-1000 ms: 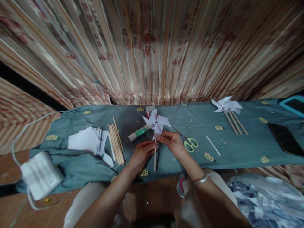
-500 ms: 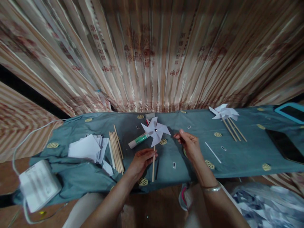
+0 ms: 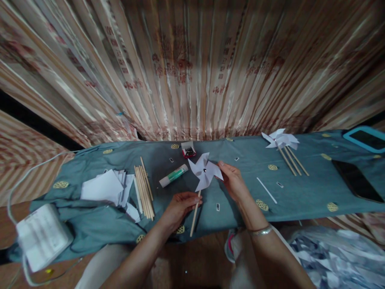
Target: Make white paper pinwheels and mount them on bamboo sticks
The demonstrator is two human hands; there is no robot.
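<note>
My left hand point(image 3: 179, 205) pinches the wooden stick of a white paper pinwheel point(image 3: 205, 171) and holds it upright over the teal cloth-covered table point(image 3: 300, 200). My right hand point(image 3: 233, 180) sits just right of the pinwheel, its fingertips touching the edge of one blade, fingers loosely curled. A silver pin marks the pinwheel's centre. A bundle of bare wooden sticks point(image 3: 143, 186) lies to the left. A glue stick point(image 3: 173, 175) lies behind the pinwheel.
A pile of white paper squares point(image 3: 106, 188) lies at left. Finished pinwheels point(image 3: 281, 141) rest at back right. A small red box of pins point(image 3: 188, 151) sits by the curtain. A dark phone point(image 3: 356, 180), a teal-cased tablet point(image 3: 367, 138) and a white strip point(image 3: 266, 190) lie right.
My right hand left the stick, swung out to the right and came back to touch a blade. The pinwheel shifted slightly right and lower. The scissors are now hidden behind my right hand.
</note>
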